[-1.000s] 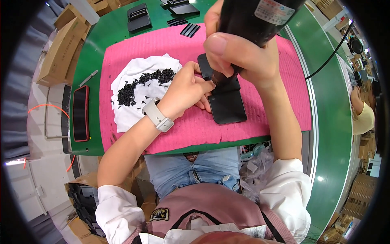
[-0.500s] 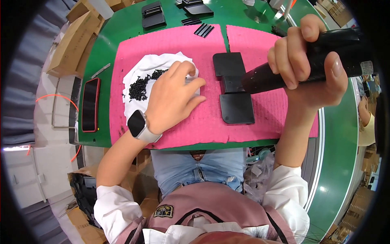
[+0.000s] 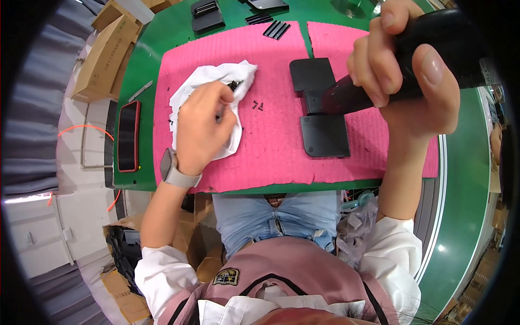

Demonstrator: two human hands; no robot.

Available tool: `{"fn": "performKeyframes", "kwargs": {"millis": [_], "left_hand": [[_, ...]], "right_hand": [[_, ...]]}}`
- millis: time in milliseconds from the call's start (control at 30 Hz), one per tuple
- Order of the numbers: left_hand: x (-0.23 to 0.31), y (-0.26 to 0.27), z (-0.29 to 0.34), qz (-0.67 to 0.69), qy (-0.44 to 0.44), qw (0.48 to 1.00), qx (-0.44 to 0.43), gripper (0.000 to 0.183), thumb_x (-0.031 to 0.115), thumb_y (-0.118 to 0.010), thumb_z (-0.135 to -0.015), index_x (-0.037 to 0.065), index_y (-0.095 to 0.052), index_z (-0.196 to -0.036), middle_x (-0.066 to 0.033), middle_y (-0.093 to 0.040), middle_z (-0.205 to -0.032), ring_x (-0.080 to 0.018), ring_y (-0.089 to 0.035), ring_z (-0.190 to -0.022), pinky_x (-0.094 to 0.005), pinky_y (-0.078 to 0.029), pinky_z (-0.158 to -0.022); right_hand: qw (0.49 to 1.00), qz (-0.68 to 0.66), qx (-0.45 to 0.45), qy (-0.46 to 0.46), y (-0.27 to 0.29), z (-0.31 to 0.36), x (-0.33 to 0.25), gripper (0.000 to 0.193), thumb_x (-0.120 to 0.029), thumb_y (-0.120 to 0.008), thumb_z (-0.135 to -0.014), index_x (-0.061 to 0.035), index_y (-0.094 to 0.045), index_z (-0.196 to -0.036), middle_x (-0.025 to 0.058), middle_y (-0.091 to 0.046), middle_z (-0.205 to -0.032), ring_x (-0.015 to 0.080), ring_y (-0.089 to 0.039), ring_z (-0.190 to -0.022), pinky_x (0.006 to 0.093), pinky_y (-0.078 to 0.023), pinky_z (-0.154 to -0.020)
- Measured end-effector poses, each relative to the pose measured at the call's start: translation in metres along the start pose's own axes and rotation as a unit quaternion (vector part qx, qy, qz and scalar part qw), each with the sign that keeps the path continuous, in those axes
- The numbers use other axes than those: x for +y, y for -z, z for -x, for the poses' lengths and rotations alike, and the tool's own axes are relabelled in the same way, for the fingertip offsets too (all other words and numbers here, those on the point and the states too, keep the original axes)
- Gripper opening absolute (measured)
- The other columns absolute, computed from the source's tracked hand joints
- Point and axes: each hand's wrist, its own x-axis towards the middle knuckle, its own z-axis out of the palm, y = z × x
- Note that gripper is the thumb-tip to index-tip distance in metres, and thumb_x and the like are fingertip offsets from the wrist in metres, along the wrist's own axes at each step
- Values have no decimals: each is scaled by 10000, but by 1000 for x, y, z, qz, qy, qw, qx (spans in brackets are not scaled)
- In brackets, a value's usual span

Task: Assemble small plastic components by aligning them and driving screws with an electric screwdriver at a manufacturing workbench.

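Note:
My right hand (image 3: 401, 70) is wrapped round a black electric screwdriver (image 3: 449, 49). Its tapered front end reaches the narrow middle of a black plastic part (image 3: 325, 135) with two wider plates, lying on the pink mat. The bit itself I cannot see. My left hand (image 3: 206, 122), a watch on its wrist, is over a white cloth (image 3: 238, 70) with its fingers curled in. Small black screws (image 3: 233, 85) show on the cloth beyond the fingers; the hand hides most of the cloth's middle. A few loose screws (image 3: 258, 105) lie on the mat between cloth and part.
The pink ribbed mat (image 3: 265, 157) covers much of the green table (image 3: 162, 59). Left of it lie a red-edged phone (image 3: 128, 135) and a small knife (image 3: 140, 91). Black slotted pieces (image 3: 277, 30) and more black parts (image 3: 207, 17) sit at the far edge. Cardboard boxes (image 3: 103, 59) stand at left.
My left hand has moved left, back over the cloth, and its fingers have curled in. Loose screws now show on the mat. The screwdriver stays at the plastic part; the whole view has shifted slightly.

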Motion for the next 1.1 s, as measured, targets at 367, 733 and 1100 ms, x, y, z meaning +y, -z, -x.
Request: {"fn": "performKeyframes", "kwargs": {"millis": [367, 733, 1100], "left_hand": [[-19, 19, 12, 8, 108, 994, 24, 148, -21, -606, -677, 11, -654, -813, -105, -542, -856, -218, -530, -709, -307, -418, -595], [2, 17, 13, -124, -170, 969, -130, 205, 59, -705, -639, 52, -627, -828, -42, -574, -767, -231, -543, -780, -360, -385, -695], [-27, 34, 34, 11, 116, 992, 45, 124, -37, -616, -717, 9, -577, -826, -69, -549, -726, -154, -543, -629, -271, -418, -580]], "right_hand": [[996, -7, 93, -13, -13, 1, 5, 408, -162, -689, -681, 34, -444, -941, 98, -497, -557, 154, -453, -421, 274, -386, -385], [998, 44, 37, -22, 7, 0, 5, 415, -166, -702, -684, 32, -445, -944, 97, -497, -558, 150, -451, -421, 272, -386, -385], [997, 69, 34, -22, 9, -4, 5, 393, -160, -709, -691, 28, -460, -930, 92, -502, -560, 152, -456, -415, 275, -388, -378]]}}
